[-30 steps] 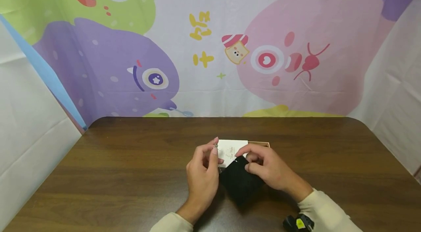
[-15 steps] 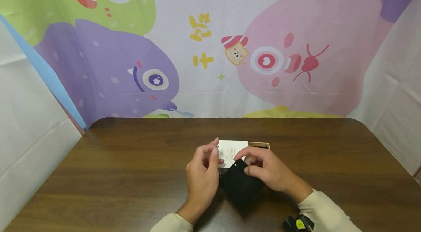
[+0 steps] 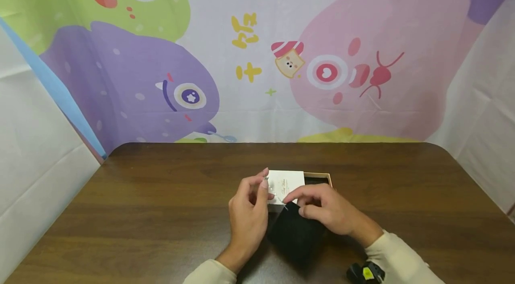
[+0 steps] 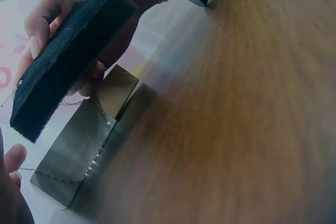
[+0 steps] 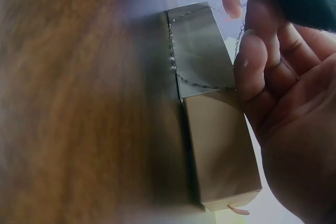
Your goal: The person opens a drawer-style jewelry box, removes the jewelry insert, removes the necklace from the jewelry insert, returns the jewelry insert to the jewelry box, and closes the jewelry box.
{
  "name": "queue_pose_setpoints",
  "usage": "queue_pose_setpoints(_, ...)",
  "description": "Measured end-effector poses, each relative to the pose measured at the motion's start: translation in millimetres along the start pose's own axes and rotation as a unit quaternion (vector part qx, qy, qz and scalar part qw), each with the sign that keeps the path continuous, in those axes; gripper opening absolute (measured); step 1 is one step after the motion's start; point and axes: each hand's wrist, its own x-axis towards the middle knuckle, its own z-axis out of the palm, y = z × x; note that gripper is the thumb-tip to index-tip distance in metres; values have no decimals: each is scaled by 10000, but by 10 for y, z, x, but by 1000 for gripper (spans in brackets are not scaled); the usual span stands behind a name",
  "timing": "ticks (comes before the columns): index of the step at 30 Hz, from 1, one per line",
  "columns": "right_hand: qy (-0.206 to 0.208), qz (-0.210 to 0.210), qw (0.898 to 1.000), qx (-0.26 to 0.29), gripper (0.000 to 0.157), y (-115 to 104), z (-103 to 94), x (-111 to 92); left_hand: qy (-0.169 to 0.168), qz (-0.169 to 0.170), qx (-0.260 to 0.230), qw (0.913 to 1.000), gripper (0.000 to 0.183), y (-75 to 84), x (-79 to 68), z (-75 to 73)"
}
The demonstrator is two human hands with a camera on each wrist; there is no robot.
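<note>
A large cloth backdrop printed with purple, green and pink cartoon creatures (image 3: pixel 245 114) hangs well beyond the fingers, past a brown wood-grain table (image 3: pixel 120 217) that spreads beneath 2 bare hands in cream long sleeves (image 3: pixel 396 255). The left hand (image 3: pixel 247 212) brings thumb and index fingertips together in a pinch on a fine strand; the right hand (image 3: pixel 331 208) has its thumb and fingers clamped on opposite faces of a pad, its index finger reaching to the upper corner. On the tabletop just past both sets of fingers lies a white rectangular box with faint lettering (image 3: pixel 281 180), a tan drawer (image 5: pixel 223 150) protruding toward the right hand with black lining visible inside. The black, thick, square fabric-like pad (image 3: pixel 295 237) tilts in the right fingers, above the table and near the left fingers. A black device with a yellow label (image 3: pixel 366 273) sits by the right sleeve, behind those fingers. Thinnest of all, a silver-coloured link chain (image 4: pixel 97 156) runs from the left fingertips and droops in a loop below the pad; another stretch meets the pad's corner by the right index fingertip, though whether that finger touches it cannot be told.
</note>
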Motion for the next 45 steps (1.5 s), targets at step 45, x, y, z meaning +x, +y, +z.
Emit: queue_pose_setpoints(45,-461,68,9957,803,43,47,-16,9,-12,30,257,9997,7,-37,4,-28)
